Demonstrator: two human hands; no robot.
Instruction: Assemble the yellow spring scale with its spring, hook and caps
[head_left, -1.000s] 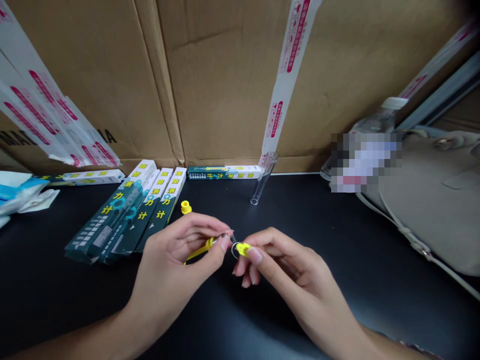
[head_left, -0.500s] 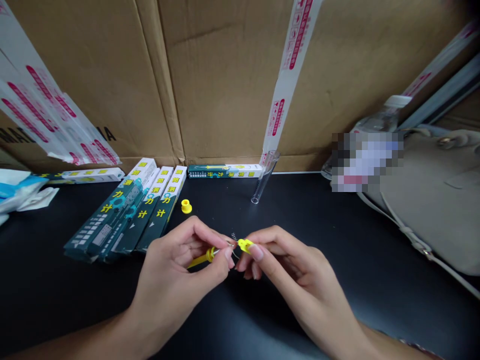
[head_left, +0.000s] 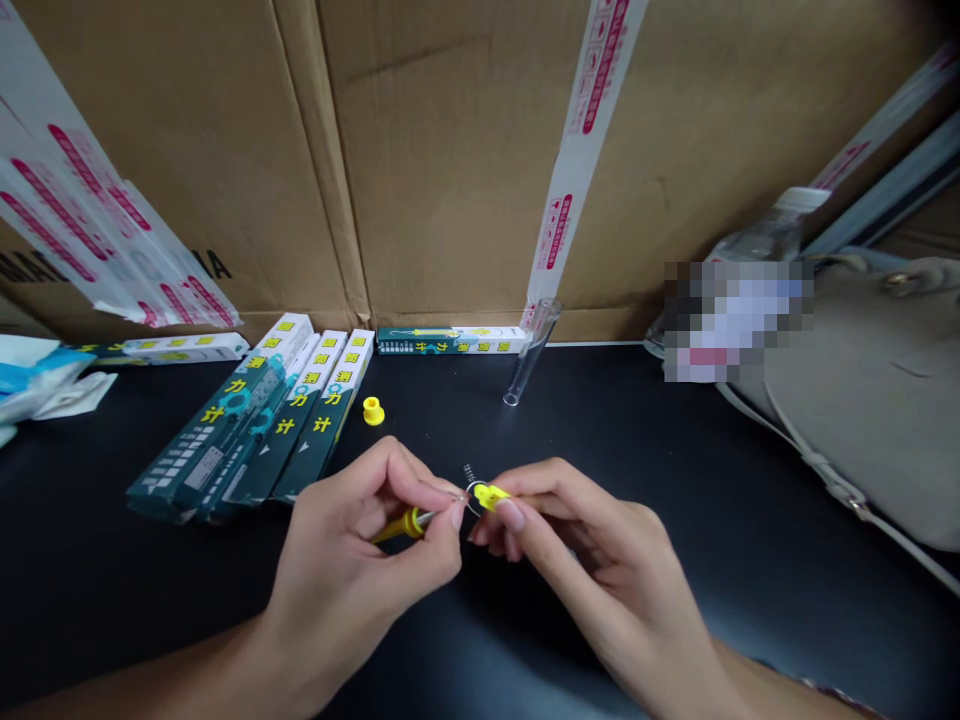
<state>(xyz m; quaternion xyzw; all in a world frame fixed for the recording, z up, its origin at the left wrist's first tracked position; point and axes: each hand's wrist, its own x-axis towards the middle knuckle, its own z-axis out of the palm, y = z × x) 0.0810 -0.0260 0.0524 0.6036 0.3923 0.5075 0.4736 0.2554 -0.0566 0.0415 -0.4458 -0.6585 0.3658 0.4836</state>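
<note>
My left hand (head_left: pixel 367 550) pinches the thin metal end of a yellow rod (head_left: pixel 401 525) between thumb and fingers. Close beside it, my right hand (head_left: pixel 592 560) grips a small bright yellow clip-like piece (head_left: pixel 490 496). A thin wire ring (head_left: pixel 473 487) shows between the fingertips of both hands, passing by the yellow piece. Just above the ring is a small spring (head_left: pixel 469 472). Beyond my left hand a yellow cap (head_left: pixel 373 411) rests on the black table. A clear tube (head_left: pixel 531 352) stands tilted behind my right hand.
Several long printed boxes (head_left: pixel 225 420) lie at the left. Another box (head_left: pixel 450 341) lies along the large cardboard box (head_left: pixel 450 180) at the back. A plastic bottle (head_left: pixel 757 240) leans at the right by a grey bag (head_left: pixel 870 390). White-and-blue packaging (head_left: pixel 45 380) is far left.
The wire ring now shows more clearly beside the yellow piece. My left fingertips have shifted slightly, and more of the rod's metal part is visible.
</note>
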